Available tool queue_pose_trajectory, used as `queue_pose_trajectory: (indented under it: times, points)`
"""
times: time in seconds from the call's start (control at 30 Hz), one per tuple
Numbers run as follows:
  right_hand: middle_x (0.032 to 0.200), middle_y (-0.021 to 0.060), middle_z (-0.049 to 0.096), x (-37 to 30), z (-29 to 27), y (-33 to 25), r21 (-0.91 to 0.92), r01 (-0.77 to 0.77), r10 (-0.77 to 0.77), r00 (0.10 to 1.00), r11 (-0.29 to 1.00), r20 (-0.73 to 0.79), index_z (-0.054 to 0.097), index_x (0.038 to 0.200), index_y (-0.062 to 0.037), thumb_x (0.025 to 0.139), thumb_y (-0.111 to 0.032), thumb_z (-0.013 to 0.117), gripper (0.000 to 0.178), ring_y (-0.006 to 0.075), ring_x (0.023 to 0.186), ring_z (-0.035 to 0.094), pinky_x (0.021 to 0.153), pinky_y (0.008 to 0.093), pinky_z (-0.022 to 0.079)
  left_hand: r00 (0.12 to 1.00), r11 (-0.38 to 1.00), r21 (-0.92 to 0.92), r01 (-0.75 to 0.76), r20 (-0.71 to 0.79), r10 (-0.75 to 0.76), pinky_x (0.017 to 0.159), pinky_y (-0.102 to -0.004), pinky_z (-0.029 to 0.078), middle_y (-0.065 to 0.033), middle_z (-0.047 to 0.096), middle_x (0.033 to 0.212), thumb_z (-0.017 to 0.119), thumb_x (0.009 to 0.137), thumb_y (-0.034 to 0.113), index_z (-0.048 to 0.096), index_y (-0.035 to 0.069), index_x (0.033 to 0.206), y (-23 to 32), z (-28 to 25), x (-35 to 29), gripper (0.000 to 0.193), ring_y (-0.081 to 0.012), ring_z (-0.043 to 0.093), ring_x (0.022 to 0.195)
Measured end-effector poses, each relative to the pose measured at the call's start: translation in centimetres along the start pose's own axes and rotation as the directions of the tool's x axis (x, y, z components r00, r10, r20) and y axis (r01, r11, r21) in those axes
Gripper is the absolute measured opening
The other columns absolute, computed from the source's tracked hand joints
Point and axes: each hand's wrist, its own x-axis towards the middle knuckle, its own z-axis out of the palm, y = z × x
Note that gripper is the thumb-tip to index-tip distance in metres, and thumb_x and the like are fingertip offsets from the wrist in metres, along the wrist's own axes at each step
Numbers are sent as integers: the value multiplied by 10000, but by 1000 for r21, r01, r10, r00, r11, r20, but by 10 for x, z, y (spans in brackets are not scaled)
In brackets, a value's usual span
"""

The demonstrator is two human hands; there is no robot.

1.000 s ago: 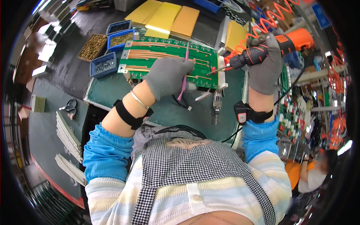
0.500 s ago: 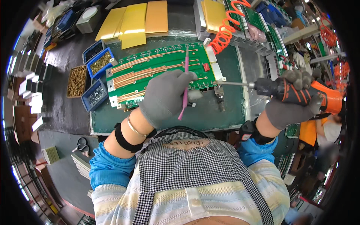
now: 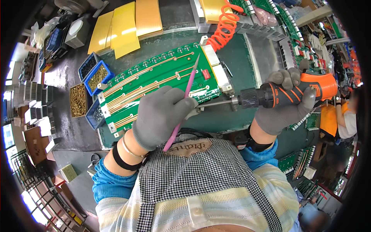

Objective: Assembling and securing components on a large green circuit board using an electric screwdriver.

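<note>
My gloved left hand (image 3: 160, 116) is closed on slim pink tweezers (image 3: 190, 83), their metal tip pointing away over a green circuit board (image 3: 154, 75). Long copper-coloured strips run along the board, and a small red part (image 3: 206, 74) sits near its right end. In my gloved right hand (image 3: 278, 116) is an orange and black power screwdriver (image 3: 266, 95), held level. Its long bit (image 3: 216, 103) reaches left to my left fingertips, beside the board's near right corner. Fingers of the left hand hide the bit's tip and whatever it touches.
Left of the board stand blue bins (image 3: 99, 79) of small hardware and a brown box (image 3: 78, 101) of brass-coloured pieces. Yellow sheets (image 3: 125, 33) lie at the back. A coiled orange hose (image 3: 225, 29) hangs by the board's far right corner. Another person (image 3: 346, 120) is at far right.
The screwdriver has moved left, bringing its bit to my left fingertips. My left hand has come slightly nearer, and the tweezers lean more. The whole view has turned somewhat.
</note>
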Motion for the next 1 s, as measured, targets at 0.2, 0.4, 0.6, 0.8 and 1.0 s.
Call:
queue_pose_trajectory:
  times: [0.2, 0.4, 0.6, 0.8, 1.0]
  points:
    - [823, 44, 502, 35, -23, -34, 19, 186, -181, 973, 982, -145, 443, 1145, -14, 768, -297, 645, 512, 164, 760, 526, 759, 329, 479, 974, 982, 91, 166, -168, -150, 505, -331, 422, -63, 518, 642, 697, 653, 95, 624, 76, 786, -7, -36, -9, 153, -225, 533, 586]
    - [797, 43, 485, 34, -35, -42, -100, 246, -248, 969, 964, -12, 446, 1147, -9, 743, -254, 666, 521, 172, 725, 504, 775, 356, 452, 972, 948, 215, 236, -63, -227, 543, -355, 446, -51, 546, 683, 687, 669, 156, 622, 100, 824, -9, -34, -17, 177, -237, 559, 634]
    - [847, 56, 485, 25, -24, -35, -83, 186, -179, 980, 979, 91, 432, 1177, 12, 762, -252, 644, 535, 173, 729, 501, 758, 353, 440, 976, 950, 226, 217, -83, -204, 542, -339, 452, -69, 566, 678, 691, 715, 134, 632, 82, 820, 0, -36, -31, 131, -223, 570, 622]
    - [839, 78, 439, 19, -13, -39, -133, 182, -172, 981, 974, 84, 416, 1157, 43, 738, -214, 640, 541, 192, 773, 490, 792, 371, 434, 647, 764, 214, 608, -692, -321, 613, -328, 484, -69, 622, 731, 639, 719, 35, 619, 75, 797, -24, -99, -114, 90, -237, 598, 668]
    - [868, 74, 433, 1, 16, -24, -148, 128, -121, 991, 981, 58, 407, 1165, 46, 747, -215, 641, 545, 187, 798, 464, 810, 360, 419, 772, 699, 347, 625, -404, -490, 607, -350, 468, -46, 604, 782, 650, 739, 161, 609, 120, 816, -80, -52, -211, 96, -252, 582, 708]
